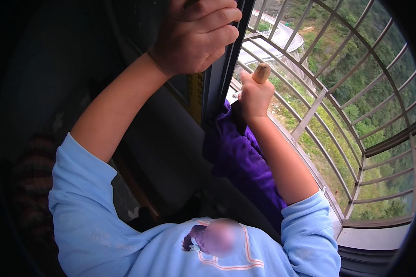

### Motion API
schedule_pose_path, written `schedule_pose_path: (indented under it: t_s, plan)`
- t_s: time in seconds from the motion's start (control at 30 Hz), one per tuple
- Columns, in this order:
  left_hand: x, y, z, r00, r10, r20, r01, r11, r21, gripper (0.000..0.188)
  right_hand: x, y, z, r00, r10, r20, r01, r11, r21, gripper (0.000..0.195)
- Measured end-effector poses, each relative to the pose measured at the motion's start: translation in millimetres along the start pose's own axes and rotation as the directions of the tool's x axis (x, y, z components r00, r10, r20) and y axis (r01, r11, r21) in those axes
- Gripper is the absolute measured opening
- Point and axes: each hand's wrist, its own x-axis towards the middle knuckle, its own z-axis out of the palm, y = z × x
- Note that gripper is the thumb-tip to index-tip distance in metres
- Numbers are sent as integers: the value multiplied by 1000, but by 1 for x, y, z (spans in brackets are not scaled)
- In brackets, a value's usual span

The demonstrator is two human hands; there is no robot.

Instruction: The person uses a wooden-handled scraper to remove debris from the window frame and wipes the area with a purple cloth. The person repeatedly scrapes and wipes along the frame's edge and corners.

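My left hand [197,38] is curled against the dark frame of a window [233,45]; its fingertips lie at the frame's edge, and what they grip is hidden. My right hand [258,97] is closed around a wooden handle [262,72], whose rounded end sticks up above the fist. A dark, flat part shows just below that fist; whether it belongs to the same tool cannot be told. Purple cloth [244,155] hangs in folds over the sill, beneath my right forearm and beside the window frame.
Outside the opening, a metal bar cage [308,128] curves around the right side. Beyond it lie a green slope [353,86] and a winding road [280,34]. A yellow strip with writing [195,97] stands left of the frame. The interior at left is dark.
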Motion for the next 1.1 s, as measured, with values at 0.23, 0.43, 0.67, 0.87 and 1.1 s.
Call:
schedule_pose_path:
  t_s: [0.23,0.43,0.67,0.87,1.1]
  plan:
    - [0,-1,0,1000,11,-23,-12,1000,-26,11,-47,-41,-75,982,191,10,-191,978,80,18]
    - [0,-9,0,996,89,-12,-88,994,59,11,-62,-56,-102,968,217,124,-220,975,15,19]
    - [-34,89,-35,944,-233,234,285,933,-221,15,-90,-47,-123,993,21,118,-17,999,-34,21]
    - [-105,196,-27,633,-461,621,764,500,-408,30,-108,-61,-115,900,-259,349,363,890,-276,21]
    - [-119,208,-16,477,-529,702,879,278,-387,28,-105,-13,-65,644,-545,537,657,754,-22,24]
